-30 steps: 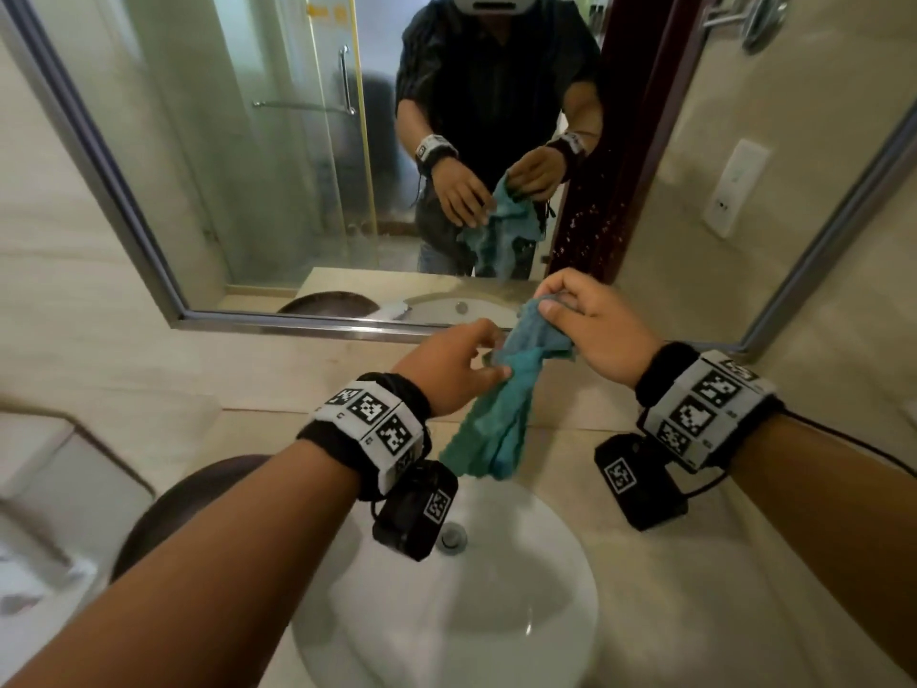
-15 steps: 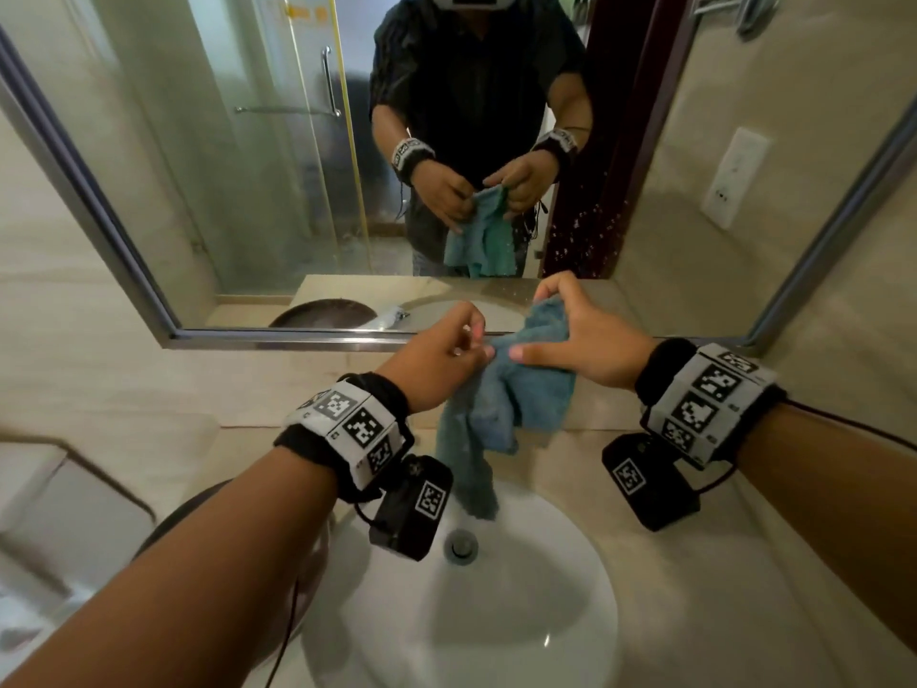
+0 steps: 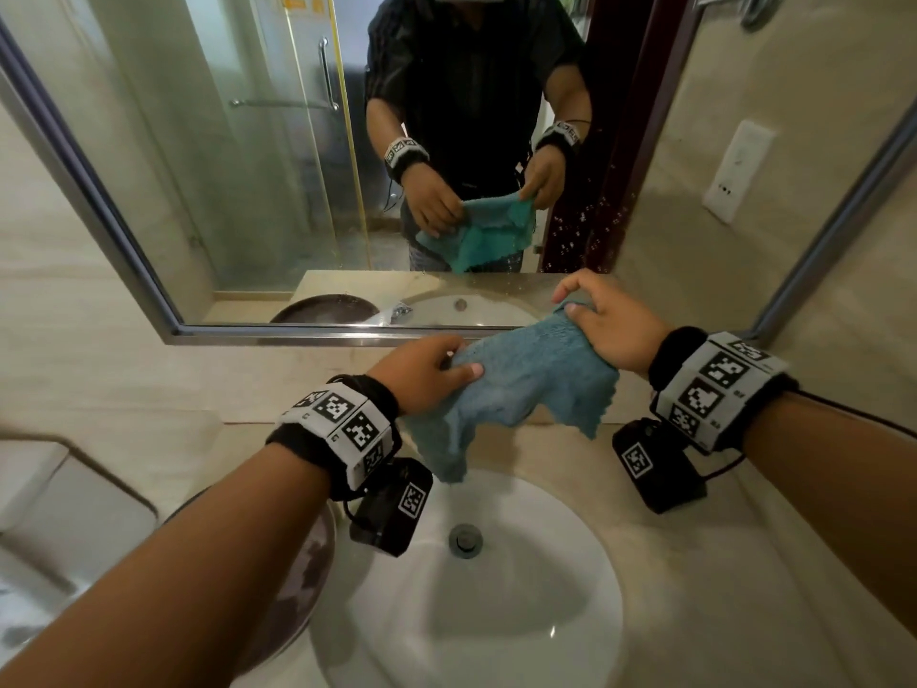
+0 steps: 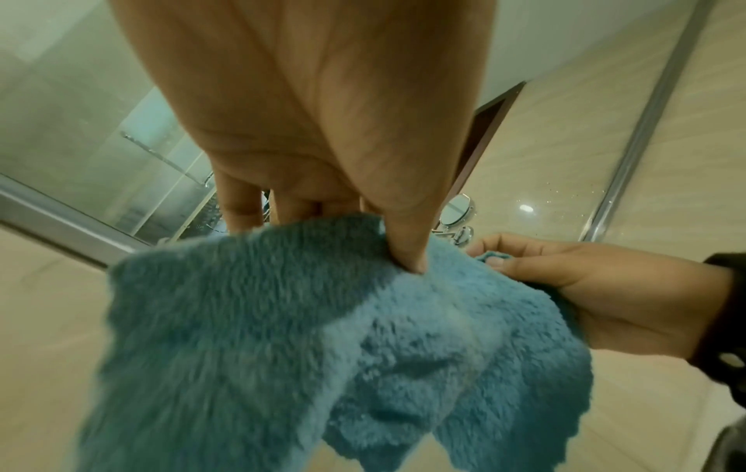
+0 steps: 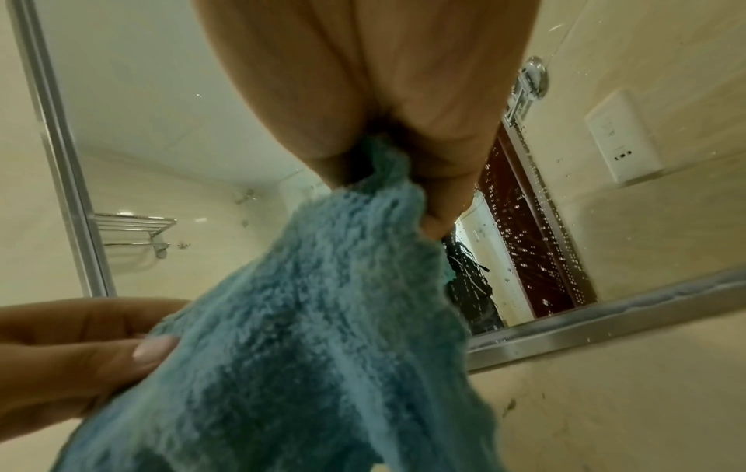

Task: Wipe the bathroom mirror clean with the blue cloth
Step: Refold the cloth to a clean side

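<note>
Blue cloth (image 3: 521,384) hangs spread above the sink (image 3: 496,613), just below the mirror (image 3: 223,166). Left hand (image 3: 426,374) and right hand (image 3: 610,330) each pinch a top edge. Best to fold it into a flat pad before pressing on the droplet-spotted glass.

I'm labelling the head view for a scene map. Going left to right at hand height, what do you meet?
Left hand → blue cloth stretched between both hands → right hand → mirror's right frame edge.
</note>
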Demonstrator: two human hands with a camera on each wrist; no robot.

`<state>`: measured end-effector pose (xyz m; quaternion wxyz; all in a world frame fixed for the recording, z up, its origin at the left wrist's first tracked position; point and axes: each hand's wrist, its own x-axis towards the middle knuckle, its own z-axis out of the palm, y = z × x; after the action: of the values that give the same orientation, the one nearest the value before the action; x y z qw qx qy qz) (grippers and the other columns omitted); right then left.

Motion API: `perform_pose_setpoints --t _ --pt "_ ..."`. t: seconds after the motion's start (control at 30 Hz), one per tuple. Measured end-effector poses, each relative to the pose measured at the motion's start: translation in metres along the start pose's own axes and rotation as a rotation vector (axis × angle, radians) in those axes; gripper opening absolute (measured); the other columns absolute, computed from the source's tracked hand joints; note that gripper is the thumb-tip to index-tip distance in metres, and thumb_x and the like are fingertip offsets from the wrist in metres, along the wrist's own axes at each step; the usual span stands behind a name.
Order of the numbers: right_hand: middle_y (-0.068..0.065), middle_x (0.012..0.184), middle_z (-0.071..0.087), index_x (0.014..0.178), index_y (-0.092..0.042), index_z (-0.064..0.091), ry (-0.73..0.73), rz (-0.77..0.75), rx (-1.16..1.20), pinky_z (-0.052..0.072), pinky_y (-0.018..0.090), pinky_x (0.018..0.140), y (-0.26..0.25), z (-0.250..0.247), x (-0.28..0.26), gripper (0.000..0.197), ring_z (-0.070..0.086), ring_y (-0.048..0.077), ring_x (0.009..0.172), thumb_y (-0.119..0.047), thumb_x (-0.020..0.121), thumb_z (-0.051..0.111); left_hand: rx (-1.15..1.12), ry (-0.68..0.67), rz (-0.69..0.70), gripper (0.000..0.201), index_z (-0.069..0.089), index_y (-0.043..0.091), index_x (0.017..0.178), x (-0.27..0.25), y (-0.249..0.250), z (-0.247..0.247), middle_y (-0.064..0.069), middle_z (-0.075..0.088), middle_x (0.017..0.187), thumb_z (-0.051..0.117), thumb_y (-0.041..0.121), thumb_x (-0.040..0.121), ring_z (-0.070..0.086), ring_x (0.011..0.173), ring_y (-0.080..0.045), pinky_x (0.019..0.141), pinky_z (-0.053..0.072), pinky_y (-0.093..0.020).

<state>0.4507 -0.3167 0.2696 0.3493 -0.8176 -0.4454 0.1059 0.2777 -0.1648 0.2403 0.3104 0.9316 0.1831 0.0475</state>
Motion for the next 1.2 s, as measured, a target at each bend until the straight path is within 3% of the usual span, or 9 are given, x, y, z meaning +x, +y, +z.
perform_pose_setpoints --t 0.1,0.2,0.37,0.47,0.57,0.73,0.9,1.1,1.2 --pt "0.019 0.107 0.057 0.109 -0.028 0.051 -0.161 0.062 0.063 0.050 0.044 0.084 -0.005 0.003 -0.004 0.013 0.055 0.023 0.089 -0.032 0.097 0.046 -0.125 0.036 -0.009 0.016 0.048 0.021 0.095 0.001 0.002 -0.003 0.008 0.059 0.079 0.051 0.036 0.095 0.057 0.072 -0.010 0.063 0.044 -0.023" --pt "0.006 0.123 0.041 0.124 -0.040 0.047 -0.401 0.089 -0.130 0.046 0.041 0.098 -0.008 0.002 -0.007 0.057 0.049 0.023 0.110 -0.057 0.073 0.068 -0.258 0.030 0.020 0.012 0.050 0.024 0.090 0.001 0.006 -0.007 0.008 0.059 0.081 0.051 0.034 0.096 0.059 0.075 -0.010 0.065 0.048 -0.023" --pt "0.003 0.127 0.025 0.138 -0.036 0.039 -0.456 0.083 -0.319 0.029 0.028 0.107 -0.015 0.009 -0.013 0.071 0.032 0.021 0.124 -0.048 0.076 0.071 -0.331 -0.018 0.105 0.012 0.053 0.023 0.087 0.002 0.015 -0.011 0.001 0.058 0.088 0.048 0.027 0.097 0.056 0.082 -0.015 0.079 0.047 -0.035" --pt "0.003 0.134 0.039 0.122 -0.020 0.059 -0.405 -0.024 -0.192 0.029 0.028 0.105 -0.019 0.016 -0.012 0.043 0.036 0.017 0.126 -0.032 0.082 0.069 -0.341 -0.026 0.101 0.012 0.055 0.017 0.093 0.002 0.016 -0.014 -0.007 0.059 0.093 0.049 0.026 0.098 0.057 0.086 -0.020 0.082 0.048 -0.040" --pt "0.008 0.098 0.065 0.090 -0.011 0.062 -0.396 0.011 0.159 0.048 0.029 0.085 -0.023 0.016 -0.011 0.002 0.061 0.018 0.094 -0.012 0.088 0.061 -0.273 0.035 0.026 0.014 0.056 0.015 0.097 0.001 0.010 -0.016 -0.006 0.060 0.096 0.049 0.027 0.097 0.057 0.090 -0.020 0.082 0.047 -0.035" --pt "0.004 0.081 0.059 0.089 -0.011 0.055 -0.352 0.120 0.443 0.049 0.021 0.064 -0.023 0.020 -0.011 0.006 0.057 0.014 0.074 -0.010 0.094 0.051 -0.343 0.137 -0.036 0.027 0.050 0.022 0.115 -0.006 0.001 -0.010 0.000 0.052 0.119 0.057 0.034 0.092 0.052 0.108 -0.013 0.091 0.044 -0.027" --pt "0.002 0.086 0.064 0.092 -0.016 0.055 -0.265 0.159 0.556 0.051 0.023 0.061 -0.018 0.026 -0.007 0.005 0.064 0.012 0.075 -0.019 0.095 0.052 -0.382 -0.107 -0.079 0.059 0.063 0.027 0.109 -0.007 0.002 0.001 0.006 0.067 0.108 0.061 0.070 0.069 0.063 0.101 -0.011 0.097 0.046 -0.037" --pt "0.002 0.075 0.064 0.100 -0.019 0.043 -0.242 0.133 0.506 0.051 0.022 0.054 -0.013 0.021 -0.008 0.028 0.062 0.012 0.068 -0.003 0.087 0.061 -0.275 -0.057 -0.080 0.006 0.057 0.029 0.088 -0.004 0.005 -0.001 -0.003 0.068 0.095 0.056 0.026 0.094 0.065 0.085 -0.020 0.083 0.054 -0.037" --pt "0.006 0.097 0.060 0.131 -0.026 0.037 -0.383 0.040 0.326 0.054 0.027 0.075 -0.012 0.013 -0.009 0.065 0.062 0.017 0.088 0.003 0.081 0.067 -0.317 -0.069 -0.041 0.002 0.055 0.018 0.092 -0.004 0.007 -0.004 -0.005 0.060 0.084 0.054 0.017 0.094 0.055 0.067 -0.017 0.064 0.049 -0.032"
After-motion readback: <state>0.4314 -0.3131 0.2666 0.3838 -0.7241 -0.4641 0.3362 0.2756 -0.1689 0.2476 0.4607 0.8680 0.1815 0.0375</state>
